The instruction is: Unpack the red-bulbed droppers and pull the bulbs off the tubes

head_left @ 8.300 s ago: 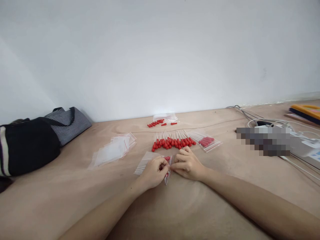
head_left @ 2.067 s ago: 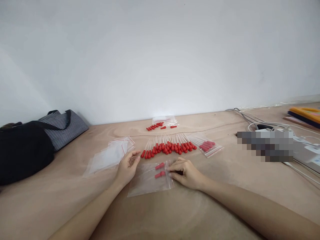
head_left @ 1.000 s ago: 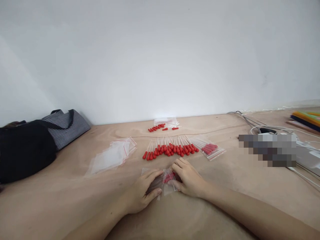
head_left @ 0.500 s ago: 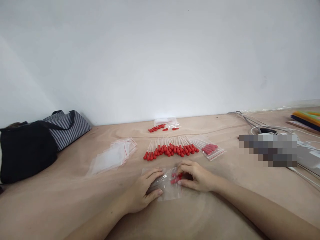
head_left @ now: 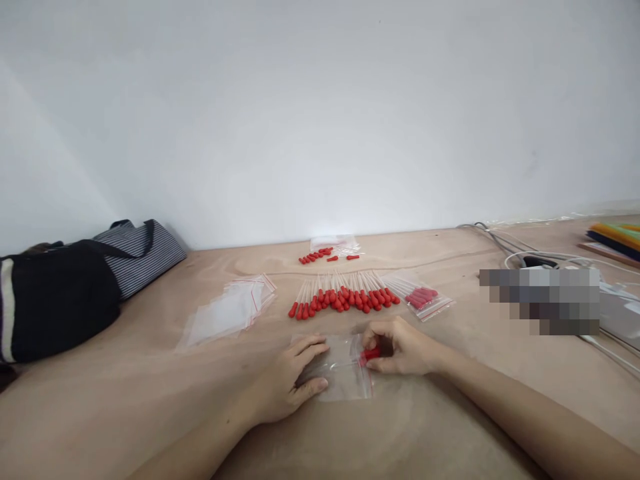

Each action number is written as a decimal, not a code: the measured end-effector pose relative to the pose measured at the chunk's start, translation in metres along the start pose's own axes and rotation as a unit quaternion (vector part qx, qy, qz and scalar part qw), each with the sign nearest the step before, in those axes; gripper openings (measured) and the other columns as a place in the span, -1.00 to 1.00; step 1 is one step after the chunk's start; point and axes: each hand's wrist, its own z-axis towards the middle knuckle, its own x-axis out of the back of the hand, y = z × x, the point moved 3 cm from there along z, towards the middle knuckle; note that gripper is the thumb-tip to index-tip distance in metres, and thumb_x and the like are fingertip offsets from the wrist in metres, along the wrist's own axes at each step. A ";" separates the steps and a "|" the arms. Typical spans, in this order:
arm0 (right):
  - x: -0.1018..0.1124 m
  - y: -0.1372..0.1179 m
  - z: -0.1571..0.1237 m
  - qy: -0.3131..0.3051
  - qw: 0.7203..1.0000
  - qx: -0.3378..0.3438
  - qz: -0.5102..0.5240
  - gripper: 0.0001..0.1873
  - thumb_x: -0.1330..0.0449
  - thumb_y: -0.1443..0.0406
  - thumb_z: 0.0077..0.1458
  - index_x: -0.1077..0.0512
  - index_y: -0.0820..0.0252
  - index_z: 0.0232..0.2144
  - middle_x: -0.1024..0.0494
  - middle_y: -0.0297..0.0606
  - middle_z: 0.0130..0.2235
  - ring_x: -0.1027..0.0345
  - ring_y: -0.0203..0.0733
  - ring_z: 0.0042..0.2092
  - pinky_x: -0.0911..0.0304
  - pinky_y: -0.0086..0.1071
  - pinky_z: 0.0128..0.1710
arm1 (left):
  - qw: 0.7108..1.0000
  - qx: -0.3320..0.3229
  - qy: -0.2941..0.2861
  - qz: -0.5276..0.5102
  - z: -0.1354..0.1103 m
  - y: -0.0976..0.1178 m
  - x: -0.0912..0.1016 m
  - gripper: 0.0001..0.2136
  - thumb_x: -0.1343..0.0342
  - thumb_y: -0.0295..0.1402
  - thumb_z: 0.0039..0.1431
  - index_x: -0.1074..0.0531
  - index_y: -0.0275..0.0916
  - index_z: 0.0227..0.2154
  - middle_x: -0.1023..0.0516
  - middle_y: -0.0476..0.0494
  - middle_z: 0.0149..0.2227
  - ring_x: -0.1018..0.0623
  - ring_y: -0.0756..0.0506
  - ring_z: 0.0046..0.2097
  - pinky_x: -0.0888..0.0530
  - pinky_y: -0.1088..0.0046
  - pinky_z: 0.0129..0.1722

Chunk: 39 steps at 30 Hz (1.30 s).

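A clear zip-lock bag with a red line near its right end lies flat on the table before me. My left hand rests on the bag's left part, fingers and thumb spread and pressing it down. At the bag's right end, my right hand is closed on red-bulbed droppers; their number is hidden by the fingers. Just beyond lies a fanned pile of droppers with red bulbs toward me and pale tubes pointing away. A filled bag of droppers sits to the right of this pile.
Stacked flat bags lie on the left. Near the wall are more red bulbs, thin clear tubes and a bag. A black and striped bag stands far left. Cables and a blurred-out object occupy the right.
My right hand has shifted slightly right, and the red bulbs have moved right with it toward the bag's end. My left hand stays on the bag. The view has shifted slightly.
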 end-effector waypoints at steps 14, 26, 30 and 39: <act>0.025 0.017 -0.012 -0.034 0.998 -0.047 -0.022 -0.78 -0.24 0.37 -0.25 -0.33 0.22 -0.44 -0.34 -0.40 -0.43 -0.17 -0.39 -0.43 -0.10 -0.51 -0.47 | 0.999 0.010 0.011 -0.035 -0.001 -0.003 0.001 -0.61 0.00 -0.19 0.10 -0.24 -0.16 0.00 -0.17 -0.20 0.13 -0.25 -0.19 0.11 -0.22 0.19 0.07; 0.049 0.038 -0.028 -0.085 0.982 -0.168 0.006 -0.78 -0.24 0.33 -0.29 -0.42 0.22 -0.44 -0.41 -0.39 -0.48 -0.21 -0.37 -0.48 -0.07 -0.52 -0.54 | 0.971 0.199 0.116 -0.062 -0.004 -0.042 0.018 -0.70 -0.15 -0.23 -0.13 -0.38 -0.25 -0.30 -0.41 -0.05 -0.38 -0.40 -0.06 -0.38 -0.35 0.42 -0.38; 0.055 0.036 -0.026 -0.058 0.986 -0.149 0.039 -0.81 -0.20 0.29 -0.18 -0.43 0.24 -0.42 -0.44 -0.33 -0.44 -0.26 -0.32 -0.43 -0.17 -0.46 -0.45 | 0.974 0.179 0.090 -0.106 -0.006 -0.038 0.026 -0.81 -0.09 -0.22 -0.09 -0.33 -0.25 -0.52 -0.38 0.02 -0.50 -0.38 -0.02 -0.43 -0.32 0.47 -0.43; 0.045 0.058 -0.022 -0.029 0.959 -0.171 0.226 -0.52 -0.26 0.12 -0.19 -0.42 0.20 -0.18 -0.45 -0.39 -0.50 -0.29 -0.36 -0.46 -0.22 -0.44 -0.43 | 0.834 0.298 0.376 -0.272 -0.039 -0.103 0.091 -0.69 -0.21 -0.29 -0.18 -0.29 -0.21 -0.33 -0.41 0.03 -0.45 -0.48 0.00 -0.47 -0.47 0.44 -0.39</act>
